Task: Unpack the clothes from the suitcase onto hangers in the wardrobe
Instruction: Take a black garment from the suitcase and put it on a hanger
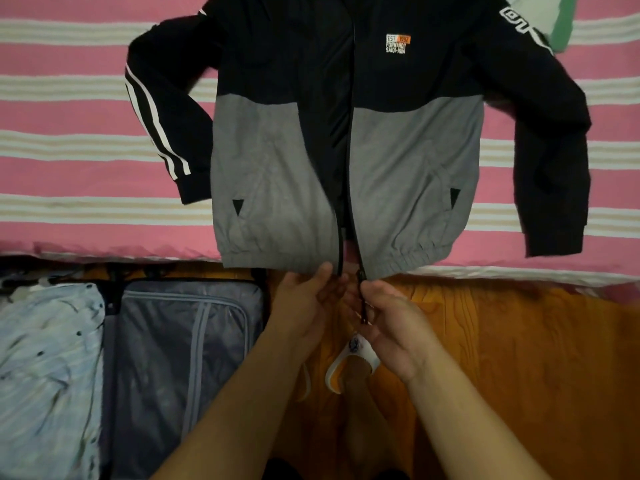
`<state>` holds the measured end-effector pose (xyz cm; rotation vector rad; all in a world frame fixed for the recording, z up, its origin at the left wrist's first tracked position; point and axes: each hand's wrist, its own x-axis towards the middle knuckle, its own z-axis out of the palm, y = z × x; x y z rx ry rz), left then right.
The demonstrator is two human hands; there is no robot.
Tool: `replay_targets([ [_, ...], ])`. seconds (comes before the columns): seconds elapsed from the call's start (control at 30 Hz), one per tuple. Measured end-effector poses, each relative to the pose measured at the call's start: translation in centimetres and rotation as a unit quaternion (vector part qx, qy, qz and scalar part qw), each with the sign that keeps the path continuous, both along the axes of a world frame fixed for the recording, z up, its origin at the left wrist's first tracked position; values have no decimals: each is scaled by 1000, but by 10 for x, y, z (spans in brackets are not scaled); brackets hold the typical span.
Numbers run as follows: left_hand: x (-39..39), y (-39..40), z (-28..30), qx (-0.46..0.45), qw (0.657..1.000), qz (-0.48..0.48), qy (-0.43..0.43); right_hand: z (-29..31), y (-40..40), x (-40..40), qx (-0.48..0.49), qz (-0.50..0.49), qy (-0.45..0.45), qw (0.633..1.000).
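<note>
Zip-up jacket lies front-up on the striped bed, hem at its near edge. Left hand pinches the left hem; right hand pinches the zipper pull. Step: joining zipper ends. Next likely needs seating pin in slider. Open suitcase on the floor, lower left.

At twelve o'clock the jacket's collar runs off the top edge, and only a sliver of bright green shows there; whether it is a hanger cannot be told. At one o'clock a pale green-edged cloth is cut by the top edge. The suitcase at eight o'clock loses its near end below the frame, and the striped shirt inside runs off the left edge. The left hand and right hand hide the zipper's bottom ends, so its fastening is unclear. A white sandal is partly covered by the right wrist.
</note>
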<state>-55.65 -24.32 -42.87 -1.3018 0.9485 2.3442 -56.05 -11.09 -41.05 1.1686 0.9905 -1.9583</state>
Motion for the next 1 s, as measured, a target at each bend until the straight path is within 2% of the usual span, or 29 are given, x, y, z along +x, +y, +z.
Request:
replay_targets([
  [0.1,-1,2,18,1,999,44,-9,15,-10,1,7,-45,12,999],
  [0.2,-2,11,28,-1,997,76,-18,25,-19,1,-12,-46,23,999],
  [0.37,-8,23,32,-54,993,97,-34,32,-33,-6,17,-60,30,998],
  [0.6,-17,24,34,-13,991,133,-21,31,-37,-7,-8,-115,15,993],
  [1.0,-15,25,26,-45,993,105,-22,37,-39,-10,5,-95,2,995],
])
